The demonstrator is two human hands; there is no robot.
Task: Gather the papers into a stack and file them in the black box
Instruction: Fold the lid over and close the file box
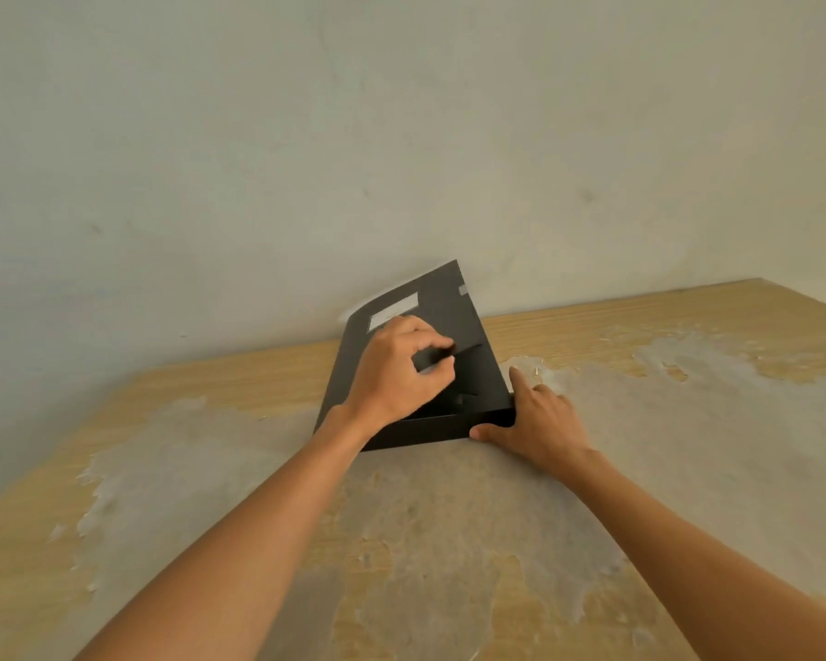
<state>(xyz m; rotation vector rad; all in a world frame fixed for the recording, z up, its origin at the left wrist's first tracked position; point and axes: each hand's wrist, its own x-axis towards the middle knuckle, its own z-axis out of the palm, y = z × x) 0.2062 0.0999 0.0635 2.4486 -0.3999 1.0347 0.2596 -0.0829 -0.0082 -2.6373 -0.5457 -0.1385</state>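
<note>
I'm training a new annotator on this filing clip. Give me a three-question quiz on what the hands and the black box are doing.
1. True or false: loose papers lie on the table.
2. Which hand pinches the closure strap on the lid of the black box?
A. left hand
B. right hand
3. Fill in: the right hand rests at the box's near ____ corner.

Key: 1 false, none are visible; 2 A; 3 right.

Both arms reach forward, left hand (397,369) with fingers pinched, right hand (537,422) spread flat.
</note>
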